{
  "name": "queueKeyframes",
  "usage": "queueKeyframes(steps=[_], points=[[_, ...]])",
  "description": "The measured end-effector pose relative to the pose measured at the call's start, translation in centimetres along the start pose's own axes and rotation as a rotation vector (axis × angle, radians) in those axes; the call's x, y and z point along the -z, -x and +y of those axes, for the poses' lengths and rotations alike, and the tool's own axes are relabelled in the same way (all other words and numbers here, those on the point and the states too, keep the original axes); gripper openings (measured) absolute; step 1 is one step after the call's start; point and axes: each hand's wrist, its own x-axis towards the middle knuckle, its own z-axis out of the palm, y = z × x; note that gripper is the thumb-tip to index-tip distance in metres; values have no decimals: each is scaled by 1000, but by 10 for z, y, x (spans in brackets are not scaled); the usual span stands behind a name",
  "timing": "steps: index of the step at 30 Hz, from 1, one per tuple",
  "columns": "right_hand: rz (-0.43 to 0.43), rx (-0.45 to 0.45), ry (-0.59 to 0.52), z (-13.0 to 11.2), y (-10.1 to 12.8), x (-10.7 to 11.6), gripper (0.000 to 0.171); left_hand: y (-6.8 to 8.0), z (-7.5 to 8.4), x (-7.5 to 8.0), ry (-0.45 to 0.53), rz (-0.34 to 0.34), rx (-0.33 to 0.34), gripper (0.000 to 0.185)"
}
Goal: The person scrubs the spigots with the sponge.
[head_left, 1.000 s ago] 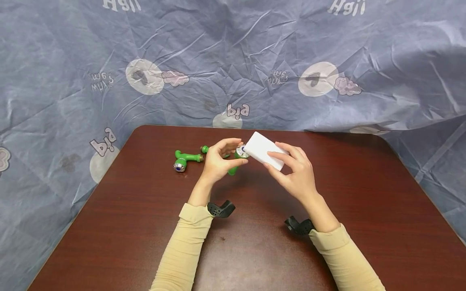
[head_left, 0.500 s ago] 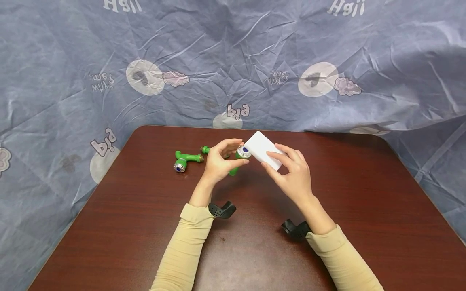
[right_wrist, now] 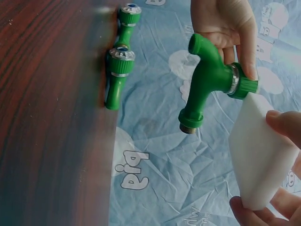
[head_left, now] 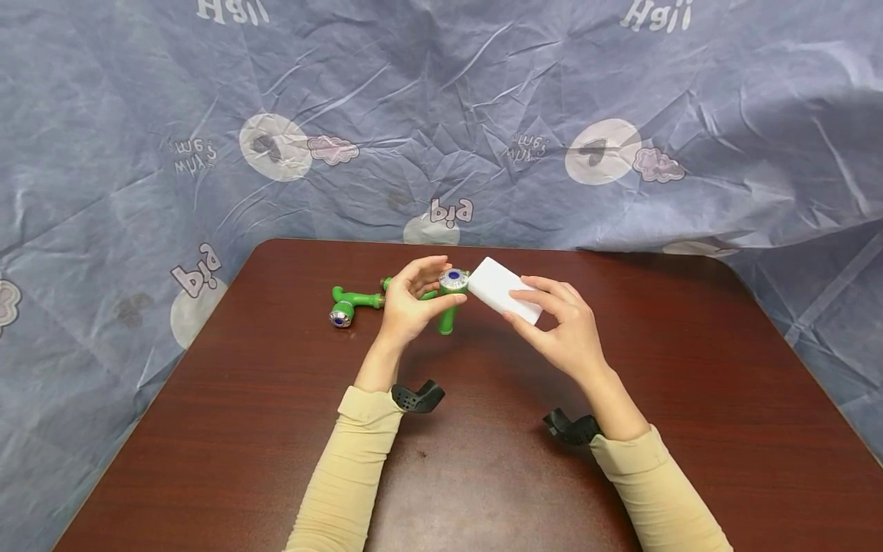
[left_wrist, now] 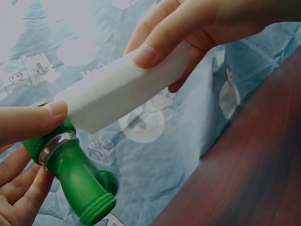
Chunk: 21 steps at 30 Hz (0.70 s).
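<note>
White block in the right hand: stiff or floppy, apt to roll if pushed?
The white block probably keeps its shape: the right hand holds it near one end and its edges look straight. Set down and pushed, it would likely slide, not roll, given its flat faces. Its smooth-looking surface may be slippery.

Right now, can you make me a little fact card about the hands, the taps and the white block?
Left hand: holds a green tap by its knob
Right hand: grips the white block
Block and knob: very close; can't tell if touching
Other taps: two, green, on the table, left of the held one
Table colour: reddish brown
Behind: blue-grey cloth
</note>
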Motion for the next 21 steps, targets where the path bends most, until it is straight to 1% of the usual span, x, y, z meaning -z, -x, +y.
queueKeyframes(steps=[4,8,11,16,18,21], points=[[-10,-3,-9,0,1,-3,29,1,4,0,15,-42,31,50],[-17,-3,2,0,2,-4,30,4,19,-2,13,-84,45,49],[-25,4,13,0,1,-4,30,5,28,-3,-29,-105,32,51],[-29,9,19,-2,1,-4,31,5,31,-2,-147,-143,-7,44],[-31,9,17,-2,1,-3,31,6,31,-1,-174,-147,2,39],[-35,9,14,-3,0,-2,31,6,29,-1,-155,-145,35,37]])
